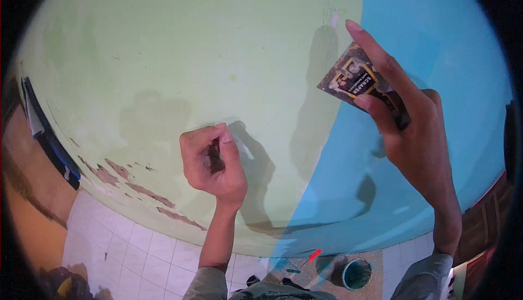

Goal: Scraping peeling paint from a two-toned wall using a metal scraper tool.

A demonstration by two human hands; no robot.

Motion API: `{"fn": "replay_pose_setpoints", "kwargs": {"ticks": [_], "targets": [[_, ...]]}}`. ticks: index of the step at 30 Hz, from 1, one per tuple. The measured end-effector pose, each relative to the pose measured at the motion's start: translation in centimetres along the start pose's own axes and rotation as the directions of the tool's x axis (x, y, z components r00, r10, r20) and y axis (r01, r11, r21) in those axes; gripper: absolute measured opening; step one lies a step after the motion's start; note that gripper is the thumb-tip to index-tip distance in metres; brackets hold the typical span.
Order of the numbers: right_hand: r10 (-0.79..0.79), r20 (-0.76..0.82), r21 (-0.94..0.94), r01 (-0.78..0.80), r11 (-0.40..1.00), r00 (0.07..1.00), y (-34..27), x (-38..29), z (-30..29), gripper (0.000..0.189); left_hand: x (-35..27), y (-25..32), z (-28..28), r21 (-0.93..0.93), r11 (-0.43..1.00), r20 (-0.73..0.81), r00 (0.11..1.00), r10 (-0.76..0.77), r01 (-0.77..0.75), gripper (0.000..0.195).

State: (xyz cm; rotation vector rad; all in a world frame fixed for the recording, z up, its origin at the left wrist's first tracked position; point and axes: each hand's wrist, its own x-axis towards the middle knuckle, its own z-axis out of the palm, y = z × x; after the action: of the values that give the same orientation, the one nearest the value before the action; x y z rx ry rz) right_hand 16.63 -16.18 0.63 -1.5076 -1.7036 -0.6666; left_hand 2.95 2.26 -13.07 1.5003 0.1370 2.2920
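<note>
My right hand [421, 128] holds a scraper [351, 75] between thumb and fingers, its printed dark face towards me and its index finger stretched along the upper edge. The scraper is tilted in front of the wall, over the border between pale green paint [245, 54] and blue paint [429, 54]. A small pinkish mark [335, 19] shows on the green part near my index fingertip. My left hand [214, 161] is at the wall lower left, its fingers curled and thumb against the index finger; whether something is inside it cannot be seen.
Peeled patches [151, 193] mark the lower left wall. On the floor below are a paint roller with a red handle [315, 255] and a bucket [357, 274] on a brownish sheet [376, 263]. White tiles [139, 251] spread to the left. Dark objects [53, 136] stand at the left edge.
</note>
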Motion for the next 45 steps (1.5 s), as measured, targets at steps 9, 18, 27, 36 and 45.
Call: {"fn": "replay_pose_setpoints", "kwargs": {"ticks": [9,18,27,36,45], "targets": [[0.271,-0.111,0.121,-0.258,0.958,0.956,-2.0,0.4,-1.0,0.06,-0.1,-0.3,0.1,-0.025,1.0,-0.01,1.0,0.013,-0.013,0.009],[0.132,-0.139,0.118,-0.116,0.986,0.982,-1.1,1.0,-1.2,0.057,-0.2,-0.1,0.2,-0.005,1.0,-0.028,0.999,-0.015,0.015,0.009],[0.286,-0.111,0.218,-0.257,0.941,0.952,-3.3,1.4,-0.5,0.057,-0.2,0.1,0.0,-0.005,0.999,-0.019,0.999,-0.044,0.044,0.009],[0.21,-0.247,0.244,-0.149,0.958,0.946,-2.2,0.5,1.2,0.059,-0.5,-0.3,-0.5,0.005,0.999,-0.002,0.999,-0.053,0.053,0.008],[0.143,-0.18,0.305,-0.084,0.949,0.973,-0.5,1.6,0.2,0.061,-0.2,-0.3,-0.1,0.002,1.0,-0.044,0.999,0.02,-0.02,0.011]]}}
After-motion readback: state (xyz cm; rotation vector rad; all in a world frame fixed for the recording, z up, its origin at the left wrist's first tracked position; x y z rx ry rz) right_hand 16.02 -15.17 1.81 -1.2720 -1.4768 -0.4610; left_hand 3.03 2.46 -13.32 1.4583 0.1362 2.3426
